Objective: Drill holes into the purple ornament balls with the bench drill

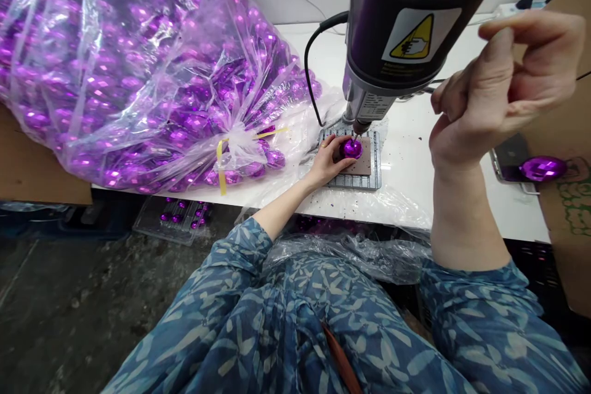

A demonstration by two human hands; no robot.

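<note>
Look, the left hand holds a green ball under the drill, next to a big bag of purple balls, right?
No: the head view shows the ball in the left hand is purple, not green. It is under the drill, beside the bag of purple balls.

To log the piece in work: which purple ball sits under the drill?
The purple ball that the left hand holds on the small board. A second ball lies alone at the far right; many more fill the plastic bag.
</note>
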